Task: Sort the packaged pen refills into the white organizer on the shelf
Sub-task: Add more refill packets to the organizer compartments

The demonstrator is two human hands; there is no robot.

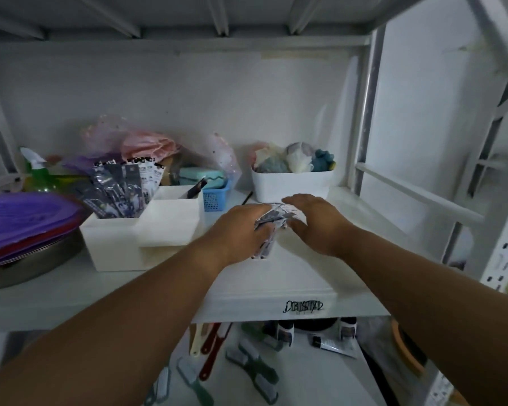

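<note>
At the shelf's (276,282) left edge, purple plastic lids (21,221) lie stacked on a metal pan (33,265). Beside them the white compartmented plastic organizer (123,244) holds dark packaged pen refills (121,186) with white header cards, their print too small to read. At mid-shelf the left hand (241,230) grips a bundle of glossy refill packets (272,219), fingers curled round it. The right hand (314,221) rests on the bundle, fingers loosely spread. A scrawled black label (304,306) marks the front edge, unreadable.
</note>
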